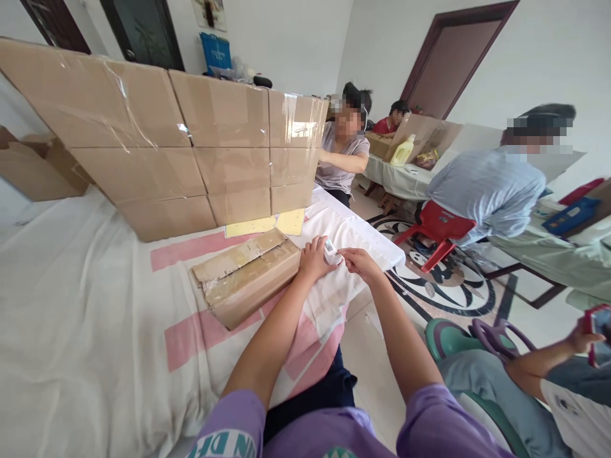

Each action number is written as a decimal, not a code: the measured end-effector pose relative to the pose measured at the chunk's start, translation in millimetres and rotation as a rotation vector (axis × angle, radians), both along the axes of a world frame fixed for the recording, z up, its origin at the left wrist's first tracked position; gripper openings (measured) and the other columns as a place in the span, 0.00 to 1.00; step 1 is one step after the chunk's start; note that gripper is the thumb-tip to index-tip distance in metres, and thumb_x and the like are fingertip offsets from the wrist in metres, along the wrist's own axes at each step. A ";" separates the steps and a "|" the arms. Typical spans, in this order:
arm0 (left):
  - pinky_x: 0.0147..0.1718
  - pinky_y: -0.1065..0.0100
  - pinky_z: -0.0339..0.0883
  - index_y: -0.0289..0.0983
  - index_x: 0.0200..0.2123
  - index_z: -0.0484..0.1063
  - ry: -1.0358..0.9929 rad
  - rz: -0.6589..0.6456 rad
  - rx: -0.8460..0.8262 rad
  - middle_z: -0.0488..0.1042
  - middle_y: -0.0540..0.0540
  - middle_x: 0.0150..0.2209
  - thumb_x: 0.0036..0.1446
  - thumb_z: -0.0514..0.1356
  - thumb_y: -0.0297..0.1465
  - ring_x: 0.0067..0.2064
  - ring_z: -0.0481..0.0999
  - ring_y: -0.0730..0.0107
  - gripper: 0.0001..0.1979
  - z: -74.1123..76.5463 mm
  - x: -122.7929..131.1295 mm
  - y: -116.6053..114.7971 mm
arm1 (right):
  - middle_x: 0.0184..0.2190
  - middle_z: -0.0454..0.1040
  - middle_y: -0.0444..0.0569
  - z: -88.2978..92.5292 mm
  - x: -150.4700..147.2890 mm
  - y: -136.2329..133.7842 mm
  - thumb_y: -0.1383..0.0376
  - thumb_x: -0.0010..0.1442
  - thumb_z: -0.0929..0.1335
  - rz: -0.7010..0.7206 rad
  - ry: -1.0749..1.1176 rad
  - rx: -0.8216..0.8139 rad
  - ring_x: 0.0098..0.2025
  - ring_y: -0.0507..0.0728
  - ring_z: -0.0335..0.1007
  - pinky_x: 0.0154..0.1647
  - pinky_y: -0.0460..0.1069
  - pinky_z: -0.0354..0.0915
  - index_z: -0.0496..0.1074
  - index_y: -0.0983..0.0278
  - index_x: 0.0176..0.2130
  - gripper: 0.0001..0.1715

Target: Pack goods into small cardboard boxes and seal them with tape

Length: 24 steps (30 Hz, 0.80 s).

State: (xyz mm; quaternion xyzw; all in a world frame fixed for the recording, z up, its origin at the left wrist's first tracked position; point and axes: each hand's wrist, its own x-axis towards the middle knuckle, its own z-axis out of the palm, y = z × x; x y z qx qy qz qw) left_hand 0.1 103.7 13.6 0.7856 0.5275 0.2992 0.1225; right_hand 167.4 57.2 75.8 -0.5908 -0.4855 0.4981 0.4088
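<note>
My left hand (312,257) and my right hand (359,261) meet over the right end of the table, both closed on a small white object (330,252) held between them; I cannot make out what it is. Just left of my left hand lies a flat cardboard box (245,275) sealed with tape, resting on the white and pink cloth (95,318) that covers the table.
A tall wall of taped cardboard panels (191,140) stands at the back of the table. Other people sit at tables to the right, with a red chair (436,229) and a yellow bottle (403,152). At lower right, a person's hand holds a phone (599,324).
</note>
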 end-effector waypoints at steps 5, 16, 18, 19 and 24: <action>0.60 0.50 0.63 0.45 0.72 0.51 0.000 0.021 -0.035 0.57 0.38 0.72 0.48 0.70 0.54 0.65 0.66 0.43 0.54 2.2 2.0 1.0 | 0.15 0.63 0.34 -16.5 -7.9 -1.9 0.51 0.49 0.75 -0.089 0.078 0.086 0.20 0.49 0.50 0.24 0.47 0.49 0.66 0.72 0.62 0.49; 0.58 0.54 0.66 0.47 0.70 0.56 -0.025 -0.048 0.021 0.59 0.40 0.71 0.53 0.69 0.50 0.65 0.69 0.50 0.46 0.3 -2.8 0.2 | 0.16 0.64 0.33 -38.0 -16.3 -8.6 0.50 0.48 0.74 -0.160 0.212 0.155 0.18 0.48 0.48 0.23 0.47 0.46 0.67 0.67 0.58 0.44; 0.58 0.54 0.65 0.46 0.71 0.53 -0.024 -0.032 0.009 0.59 0.39 0.71 0.52 0.69 0.51 0.65 0.70 0.49 0.48 -0.5 -1.2 1.0 | 0.16 0.65 0.33 -41.0 -18.3 -7.2 0.50 0.48 0.74 -0.153 0.220 0.148 0.17 0.47 0.47 0.22 0.47 0.45 0.66 0.65 0.57 0.42; 0.58 0.54 0.65 0.46 0.72 0.53 -0.020 -0.025 0.000 0.58 0.39 0.71 0.52 0.69 0.51 0.64 0.70 0.49 0.49 -0.9 -0.6 1.4 | 0.16 0.65 0.33 -42.5 -19.3 -6.2 0.50 0.49 0.74 -0.152 0.223 0.150 0.17 0.47 0.46 0.22 0.47 0.44 0.66 0.65 0.56 0.41; 0.58 0.54 0.65 0.46 0.74 0.49 -0.021 -0.031 -0.006 0.58 0.38 0.71 0.54 0.68 0.50 0.63 0.71 0.48 0.50 -1.4 -1.2 2.5 | 0.16 0.65 0.34 -49.2 -22.0 -2.5 0.51 0.49 0.74 -0.158 0.237 0.170 0.18 0.48 0.48 0.22 0.47 0.43 0.66 0.63 0.55 0.39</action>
